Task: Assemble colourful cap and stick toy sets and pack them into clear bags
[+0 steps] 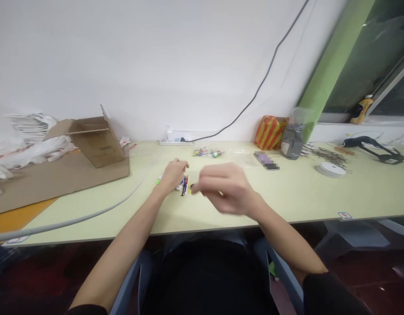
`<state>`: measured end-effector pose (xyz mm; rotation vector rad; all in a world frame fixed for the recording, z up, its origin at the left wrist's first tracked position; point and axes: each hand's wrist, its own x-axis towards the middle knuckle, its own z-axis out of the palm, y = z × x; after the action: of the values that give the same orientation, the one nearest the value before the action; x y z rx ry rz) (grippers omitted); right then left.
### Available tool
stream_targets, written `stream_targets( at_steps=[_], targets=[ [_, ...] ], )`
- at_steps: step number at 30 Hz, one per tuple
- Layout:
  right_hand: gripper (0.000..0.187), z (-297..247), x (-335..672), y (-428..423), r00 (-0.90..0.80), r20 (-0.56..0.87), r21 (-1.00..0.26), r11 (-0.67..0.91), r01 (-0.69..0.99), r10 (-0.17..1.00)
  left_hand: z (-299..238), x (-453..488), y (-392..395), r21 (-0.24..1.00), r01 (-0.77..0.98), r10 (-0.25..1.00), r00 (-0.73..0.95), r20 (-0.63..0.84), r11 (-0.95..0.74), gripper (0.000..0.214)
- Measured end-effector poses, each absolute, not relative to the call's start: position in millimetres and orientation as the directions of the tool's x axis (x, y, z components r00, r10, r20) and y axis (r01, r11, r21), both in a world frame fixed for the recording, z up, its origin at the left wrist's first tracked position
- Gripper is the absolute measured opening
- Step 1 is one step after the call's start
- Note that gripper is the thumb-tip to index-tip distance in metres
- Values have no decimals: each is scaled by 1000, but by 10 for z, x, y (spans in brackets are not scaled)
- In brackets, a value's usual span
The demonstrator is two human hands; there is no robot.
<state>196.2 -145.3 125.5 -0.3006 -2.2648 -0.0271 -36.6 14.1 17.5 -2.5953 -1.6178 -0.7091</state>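
My left hand is over a small group of colourful slim pieces on the table, its fingers bent and their tips partly hidden. Blue, red, black and yellow pieces show to the right of that hand, and a bit of green shows to its left. My right hand is raised nearer to me, blurred by motion, with its fingers curled into a pinch. By its fingertips is a small dark round thing; whether it is held or lies behind them, I cannot tell.
Bags of colourful pieces, a power strip and a phone lie toward the wall. On the right are a white ribbon roll, a grey bag and a striped bag. A cardboard box and pale cable occupy the left.
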Motion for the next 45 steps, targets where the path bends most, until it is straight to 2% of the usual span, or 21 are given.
stream_targets(
  at_steps=[5, 10, 13, 16, 19, 22, 26, 33, 36, 40, 45],
  targets=[
    [35, 745, 1765, -293, -562, 631, -341, 842, 418, 535, 172, -386, 143, 171, 866, 839, 376, 394, -469, 42],
    [41, 187, 1849, 197, -334, 659, -369, 677, 637, 674, 173, -373, 134, 187, 849, 834, 403, 376, -495, 43],
    [42, -9, 1893, 269, -301, 618, -374, 608, 700, 726, 163, -367, 146, 197, 849, 839, 400, 368, -491, 42],
    [45, -62, 1947, 316, -264, 621, -373, 575, 728, 738, 149, -369, 162, 184, 847, 834, 413, 366, -499, 41],
    [49, -52, 2036, 357, -124, 664, -432, 513, 741, 737, 137, -382, 175, 158, 859, 835, 406, 370, -487, 38],
    [43, -70, 2111, 365, -92, 651, -456, 485, 746, 753, 126, -396, 189, 101, 876, 840, 412, 354, -472, 29],
    [28, -134, 2047, 301, -269, 599, -386, 566, 728, 754, 121, -400, 199, 53, 884, 829, 413, 376, -464, 29],
    [18, -159, 1606, 140, -556, 543, -265, 757, 597, 629, 158, -394, 178, 118, 879, 820, 371, 436, -461, 26],
    [17, -148, 1473, 136, -610, 522, -244, 790, 563, 596, 160, -398, 173, 151, 873, 820, 357, 448, -463, 25],
    [10, -126, 1391, 184, -640, 494, -250, 801, 544, 589, 157, -396, 165, 136, 882, 812, 342, 474, -451, 23],
    [6, -101, 1381, 250, -624, 466, -287, 774, 564, 627, 179, -377, 139, 180, 885, 756, 243, 607, -429, 26]
  ],
)
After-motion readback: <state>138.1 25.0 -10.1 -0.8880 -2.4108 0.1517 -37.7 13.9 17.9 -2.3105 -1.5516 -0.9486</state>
